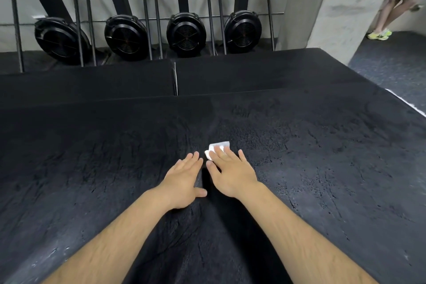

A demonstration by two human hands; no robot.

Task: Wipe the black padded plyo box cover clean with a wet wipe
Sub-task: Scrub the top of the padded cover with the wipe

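Observation:
The black padded plyo box cover [311, 157] fills most of the view, its surface cracked and dusty grey, with a darker streak running up its middle. A small folded white wet wipe [216, 146] lies on it near the centre. My right hand [232, 174] presses flat on the wipe with straight fingers; only the wipe's far edge shows past my fingertips. Just to the left, my left hand [184, 180] rests palm down on the cover, fingers straight, beside the wipe without touching it.
Two more black padded boxes [92, 83] butt against the far edge of the cover. Behind them several black fan machines [184, 33] stand along the wall. At the far right a person's legs [389, 14] stand on the rubber floor past a concrete pillar [322, 7].

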